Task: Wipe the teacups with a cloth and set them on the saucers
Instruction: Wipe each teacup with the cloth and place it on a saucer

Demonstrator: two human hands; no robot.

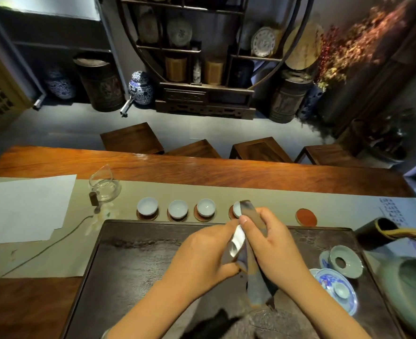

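Three pale teacups (pixel 147 206) (pixel 178 209) (pixel 206 207) stand on round saucers in a row behind the dark tea tray (pixel 133 260). A fourth cup (pixel 236 208) sits on its saucer, half hidden by the top of the cloth. One red saucer (pixel 306 217) lies bare to the right. Above the tray my left hand (pixel 202 255) grips a white teacup (pixel 237 241) tipped on its side. My right hand (pixel 268 245) pinches a long grey-brown cloth (pixel 254 282) against that cup; the cloth's lower end hangs down over the tray.
A glass pitcher (pixel 105 188) and white paper (pixel 26 206) lie at the left on the runner. At the right are a celadon strainer (pixel 346 261), a blue-and-white dish (pixel 336 287), a green bowl (pixel 414 287) and a dark tool holder (pixel 378 234). Stools stand beyond the table.
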